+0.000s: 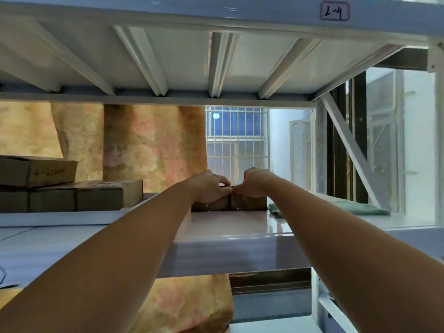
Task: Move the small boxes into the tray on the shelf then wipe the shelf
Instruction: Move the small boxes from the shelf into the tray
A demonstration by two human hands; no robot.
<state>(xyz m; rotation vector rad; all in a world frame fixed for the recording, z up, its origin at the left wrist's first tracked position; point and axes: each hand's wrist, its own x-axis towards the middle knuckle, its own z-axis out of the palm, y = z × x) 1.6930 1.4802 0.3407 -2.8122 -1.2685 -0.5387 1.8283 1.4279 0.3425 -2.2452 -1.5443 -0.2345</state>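
On the shelf [228, 227], the left hand [209, 187] grips one small cardboard box [213, 207], and the right hand [255, 186] grips the neighbour box [251, 203].

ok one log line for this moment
left hand: grips left small box | right hand: grips right small box | green cloth: idle on shelf

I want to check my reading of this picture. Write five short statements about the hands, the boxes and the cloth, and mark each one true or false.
1. The left hand and the right hand grip the middle boxes, which stand side by side. True.
2. The cloth lies left of the hands. False: it lies to their right, on the shelf.
3. The stacked boxes are at the left. True.
4. The right hand holds the cloth. False: the cloth lies untouched.
5. The label overhead reads 3-1. False: it reads 2-4.
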